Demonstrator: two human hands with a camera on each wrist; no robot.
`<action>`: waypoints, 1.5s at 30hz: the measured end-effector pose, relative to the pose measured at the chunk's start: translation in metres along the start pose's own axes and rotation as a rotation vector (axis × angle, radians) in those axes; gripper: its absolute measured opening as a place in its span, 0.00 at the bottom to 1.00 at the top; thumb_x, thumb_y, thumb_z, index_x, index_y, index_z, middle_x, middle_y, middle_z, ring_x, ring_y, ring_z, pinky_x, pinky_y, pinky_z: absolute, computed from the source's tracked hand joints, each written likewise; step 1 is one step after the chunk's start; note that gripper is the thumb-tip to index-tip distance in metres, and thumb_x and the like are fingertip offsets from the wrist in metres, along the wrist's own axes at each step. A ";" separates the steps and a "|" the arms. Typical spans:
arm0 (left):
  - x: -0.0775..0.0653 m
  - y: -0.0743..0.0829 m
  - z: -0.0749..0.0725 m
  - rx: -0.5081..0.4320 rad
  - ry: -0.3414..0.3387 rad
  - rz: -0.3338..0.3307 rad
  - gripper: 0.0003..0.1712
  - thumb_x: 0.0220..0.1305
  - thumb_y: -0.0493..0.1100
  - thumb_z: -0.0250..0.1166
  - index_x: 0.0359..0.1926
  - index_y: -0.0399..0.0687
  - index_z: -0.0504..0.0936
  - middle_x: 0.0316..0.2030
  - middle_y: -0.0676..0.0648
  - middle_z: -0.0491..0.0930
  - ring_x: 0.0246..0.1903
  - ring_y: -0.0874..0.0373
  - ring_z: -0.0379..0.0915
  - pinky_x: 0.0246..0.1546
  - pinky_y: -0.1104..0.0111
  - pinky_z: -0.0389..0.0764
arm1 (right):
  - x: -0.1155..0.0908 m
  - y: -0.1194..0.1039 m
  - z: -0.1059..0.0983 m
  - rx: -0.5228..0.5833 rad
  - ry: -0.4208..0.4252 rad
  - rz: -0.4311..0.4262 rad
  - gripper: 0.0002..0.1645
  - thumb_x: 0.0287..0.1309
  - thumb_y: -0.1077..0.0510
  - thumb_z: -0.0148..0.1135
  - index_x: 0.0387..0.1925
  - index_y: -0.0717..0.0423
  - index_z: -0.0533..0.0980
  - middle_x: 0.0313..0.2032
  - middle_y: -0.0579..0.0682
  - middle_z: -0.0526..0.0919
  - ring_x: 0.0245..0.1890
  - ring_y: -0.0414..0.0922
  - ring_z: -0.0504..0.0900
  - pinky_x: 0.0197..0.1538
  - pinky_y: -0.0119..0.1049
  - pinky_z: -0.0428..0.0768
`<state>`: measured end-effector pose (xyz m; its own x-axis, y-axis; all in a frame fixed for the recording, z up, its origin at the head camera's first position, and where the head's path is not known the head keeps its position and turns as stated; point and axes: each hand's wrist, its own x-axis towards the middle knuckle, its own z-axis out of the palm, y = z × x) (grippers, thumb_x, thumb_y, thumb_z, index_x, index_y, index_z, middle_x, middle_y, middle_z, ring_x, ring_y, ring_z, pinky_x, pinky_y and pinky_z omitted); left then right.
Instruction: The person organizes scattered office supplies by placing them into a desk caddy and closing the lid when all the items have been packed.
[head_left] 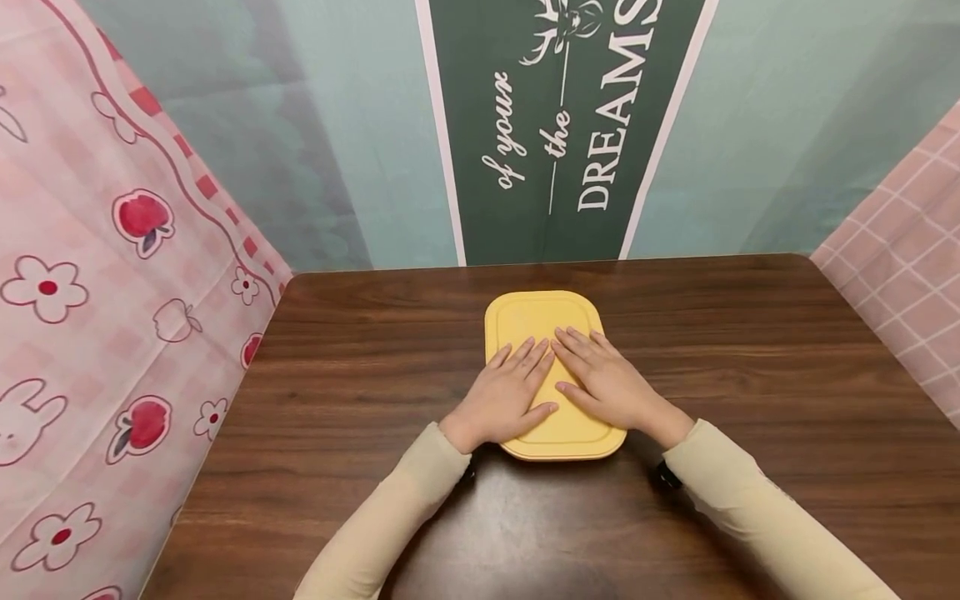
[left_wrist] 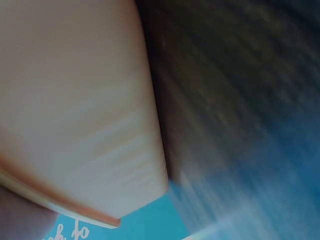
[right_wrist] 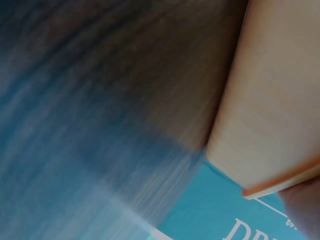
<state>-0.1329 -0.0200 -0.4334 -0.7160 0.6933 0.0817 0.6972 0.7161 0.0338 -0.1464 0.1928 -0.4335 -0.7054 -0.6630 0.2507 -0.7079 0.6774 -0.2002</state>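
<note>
A rectangular box with rounded corners and a yellow lid [head_left: 536,312] stands on the wooden table. My left hand [head_left: 506,396] lies flat on the left half of the lid, fingers straight and pointing away from me. On the right half rests my right hand [head_left: 611,387], also with straight fingers, its fingertips close to those of the left. In the left wrist view the pale side wall of the box [left_wrist: 80,110] fills the left part. The right wrist view shows the opposite side wall [right_wrist: 275,100]. What the box holds is hidden by the lid.
The dark wooden table [head_left: 360,375] reaches back to a green wall cloth [head_left: 547,233] with white lettering. A pink patterned cloth [head_left: 97,333] hangs at the left, and a pink checked one [head_left: 915,275] at the right.
</note>
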 end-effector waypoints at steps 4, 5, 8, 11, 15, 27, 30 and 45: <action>-0.003 -0.002 0.003 -0.002 0.000 -0.006 0.40 0.71 0.63 0.39 0.73 0.44 0.50 0.73 0.46 0.45 0.72 0.53 0.36 0.70 0.57 0.41 | 0.001 -0.001 0.005 0.009 -0.001 -0.006 0.37 0.64 0.50 0.54 0.67 0.67 0.60 0.69 0.61 0.58 0.69 0.56 0.54 0.69 0.55 0.47; -0.003 -0.003 0.004 -0.006 -0.003 -0.006 0.40 0.71 0.64 0.39 0.73 0.44 0.49 0.73 0.46 0.45 0.72 0.53 0.35 0.70 0.57 0.41 | 0.001 0.000 0.006 0.014 -0.001 -0.007 0.37 0.64 0.49 0.54 0.67 0.67 0.60 0.69 0.61 0.58 0.69 0.56 0.54 0.69 0.55 0.47; -0.003 -0.005 0.006 -0.021 0.000 -0.006 0.40 0.71 0.63 0.39 0.73 0.44 0.50 0.73 0.46 0.45 0.72 0.53 0.36 0.70 0.57 0.42 | 0.002 0.002 0.008 0.034 0.002 -0.015 0.37 0.64 0.49 0.55 0.67 0.66 0.60 0.68 0.61 0.59 0.69 0.56 0.55 0.69 0.54 0.48; -0.001 -0.007 0.006 -0.046 0.014 0.000 0.39 0.71 0.62 0.40 0.73 0.43 0.52 0.72 0.46 0.47 0.72 0.53 0.38 0.70 0.58 0.42 | 0.004 0.006 0.006 0.060 0.001 -0.034 0.37 0.62 0.50 0.57 0.66 0.67 0.62 0.68 0.62 0.60 0.68 0.57 0.56 0.68 0.55 0.49; -0.001 -0.009 0.003 -0.090 0.025 0.000 0.37 0.72 0.60 0.41 0.71 0.42 0.56 0.72 0.44 0.50 0.71 0.52 0.39 0.70 0.59 0.43 | 0.000 0.006 0.000 0.084 -0.015 -0.069 0.36 0.61 0.50 0.59 0.64 0.68 0.65 0.66 0.63 0.62 0.67 0.58 0.58 0.67 0.58 0.50; -0.037 0.022 0.003 -0.010 0.072 -0.037 0.35 0.73 0.59 0.41 0.70 0.42 0.60 0.71 0.43 0.53 0.71 0.49 0.44 0.69 0.52 0.43 | -0.039 -0.028 0.002 0.021 0.063 -0.082 0.33 0.65 0.46 0.54 0.63 0.65 0.67 0.66 0.62 0.63 0.67 0.58 0.59 0.68 0.56 0.47; -0.040 0.024 0.007 0.014 0.101 -0.047 0.34 0.73 0.58 0.41 0.70 0.42 0.60 0.71 0.44 0.53 0.71 0.50 0.44 0.69 0.52 0.43 | -0.042 -0.034 0.005 -0.017 0.064 -0.071 0.33 0.67 0.45 0.50 0.64 0.64 0.67 0.67 0.61 0.62 0.67 0.58 0.58 0.68 0.57 0.46; -0.032 0.005 -0.005 -0.078 0.068 -0.042 0.37 0.69 0.64 0.45 0.71 0.49 0.60 0.71 0.42 0.50 0.70 0.44 0.43 0.67 0.46 0.46 | -0.029 -0.025 -0.008 0.010 0.029 -0.029 0.40 0.57 0.40 0.60 0.64 0.60 0.67 0.65 0.61 0.64 0.65 0.57 0.62 0.64 0.63 0.54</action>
<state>-0.1066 -0.0388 -0.4308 -0.7425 0.6538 0.1457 0.6691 0.7341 0.1159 -0.1080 0.1982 -0.4285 -0.6831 -0.6729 0.2839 -0.7286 0.6545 -0.2019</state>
